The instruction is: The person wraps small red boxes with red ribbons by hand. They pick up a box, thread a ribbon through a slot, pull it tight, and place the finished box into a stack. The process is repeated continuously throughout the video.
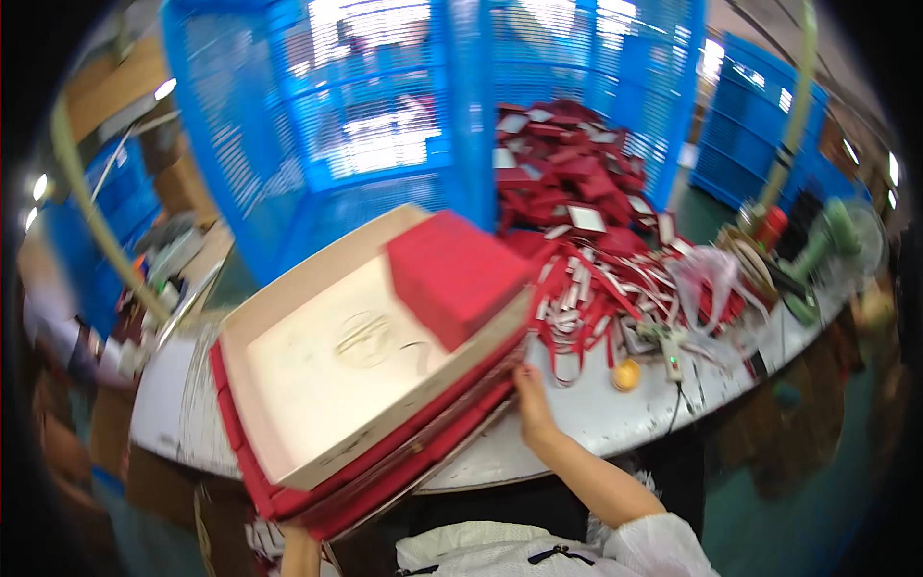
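A shallow cream open box (317,322), its floor marked with a round print, lies tilted over the table's near edge. One red block-shaped box (457,274) sits in its far right corner. Beneath it are flat red boxes (385,481), stacked in layers. My right hand (528,387) is closed on the right end of this stack, with the thumb side showing. At the stack's near left corner, my left hand (303,532) holds it from below; most of its fingers are hidden under the red edge.
Two tall blue plastic crates (375,183) stand behind; the right one holds a heap of red pieces (567,173). Red and white ribbons (577,298), a clear plastic bag (707,284), a round orange item (626,375), a power strip (672,358) and a green fan (836,240) are at right.
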